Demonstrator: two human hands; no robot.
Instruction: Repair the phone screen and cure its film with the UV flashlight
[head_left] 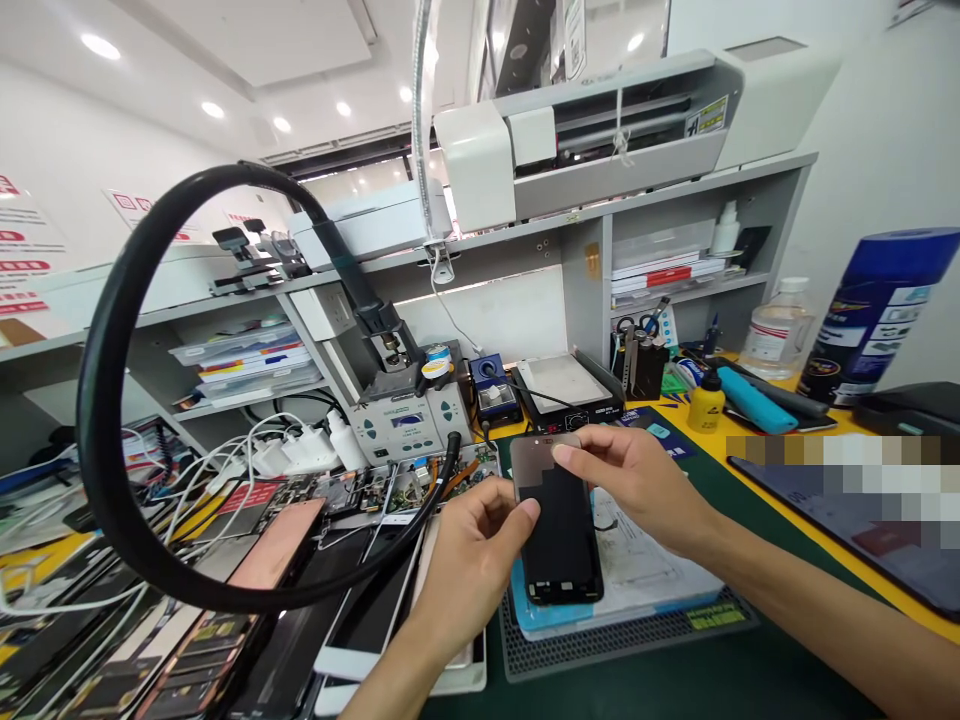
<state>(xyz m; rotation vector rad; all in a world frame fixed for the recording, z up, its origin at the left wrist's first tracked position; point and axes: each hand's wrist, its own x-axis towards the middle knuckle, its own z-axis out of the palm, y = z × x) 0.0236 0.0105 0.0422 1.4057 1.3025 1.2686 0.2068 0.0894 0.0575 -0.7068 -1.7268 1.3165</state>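
A black phone (559, 520) is held up between both of my hands, its lower end showing small silver contacts. My left hand (487, 530) grips the phone's left edge, thumb on its front. At the top right corner, my right hand (622, 475) pinches the phone between thumb and fingers. Beneath it lies a white and blue pad or book (645, 560), which rests on a grey perforated mat (630, 640). What the fingers do behind the phone is hidden.
Several phones and phone parts (270, 550) crowd the left side. A black hose (112, 400) loops over them from the grey hot-air station (401, 430). A heating plate (562, 385), a yellow bottle (706, 403) and a blue spray can (874, 315) stand behind. A dark tablet (832, 520) lies right.
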